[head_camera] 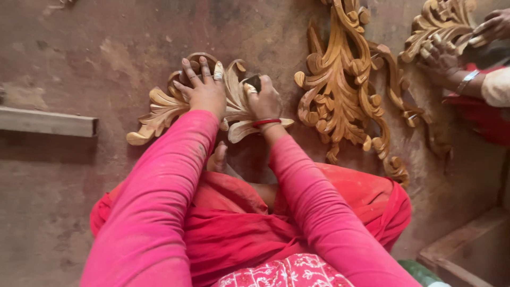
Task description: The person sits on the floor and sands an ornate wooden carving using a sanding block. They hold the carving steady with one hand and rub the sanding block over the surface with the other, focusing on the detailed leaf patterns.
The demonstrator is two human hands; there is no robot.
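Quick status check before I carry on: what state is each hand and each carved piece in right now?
Left hand: spread flat, pressing on the carved leaf panel.
Right hand: grip closed on a small dark block, against the panel.
Carved leaf panel: lying flat on the floor, pale.
Large carved scroll piece: lying flat, untouched.
Co-worker's carving: held in another person's hands.
Wooden bar: lying flat, apart.

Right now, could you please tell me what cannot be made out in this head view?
- Middle of the pale carved wooden piece: covered by the left hand and right hand.
- Dark thing in the right hand's grip: mostly hidden by the fingers.
- Second carved piece, held by another person's hand: cut off by the top edge.
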